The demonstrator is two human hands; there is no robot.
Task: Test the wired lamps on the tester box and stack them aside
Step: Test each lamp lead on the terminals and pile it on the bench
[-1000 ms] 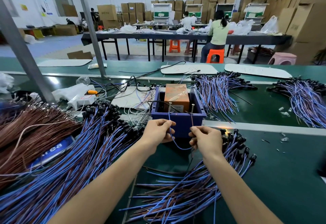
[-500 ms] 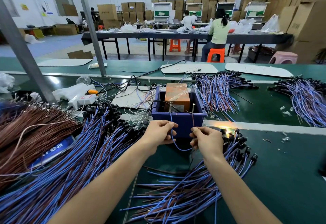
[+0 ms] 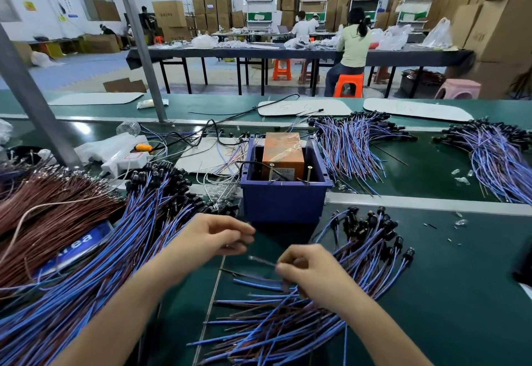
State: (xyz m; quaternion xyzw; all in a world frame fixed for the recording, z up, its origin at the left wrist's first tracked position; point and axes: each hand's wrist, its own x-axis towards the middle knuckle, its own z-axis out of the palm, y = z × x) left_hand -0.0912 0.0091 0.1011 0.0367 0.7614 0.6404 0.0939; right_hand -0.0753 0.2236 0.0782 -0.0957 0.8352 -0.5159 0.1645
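Right hand (image 3: 305,272): the fingers are curled, and thumb and forefinger pinch the thin end of one wired lamp (image 3: 261,260). The view is blurred here, and the rest of this wire is lost in the near pile.
Left hand (image 3: 213,239): the fingers are bent with the tips close together. Because of the blur I cannot tell whether it holds a wire or nothing.
Tester box (image 3: 283,204): a blue bin just beyond both hands, with an orange unit (image 3: 283,149) inside and two upright contact posts (image 3: 271,170) at its front rim. No wire touches the posts.
Near pile (image 3: 302,322): wired lamps lie under and to the right of the right hand.
Left pile (image 3: 115,250): a much bigger heap lies beside the left hand.
Step, as I judge: between tests, with one lamp in the fingers near the pile.
Risk 1: the pinched wire may drag its neighbours, because the wires cross each other closely.
Risk 2: tested and untested lamps may get mixed, because both piles look the same and lie near the hands.
Risk 3: only one wire end may reach its post, so a good lamp stays dark and is judged wrongly.
Risk 4: bare ends bridging both posts could make a short.
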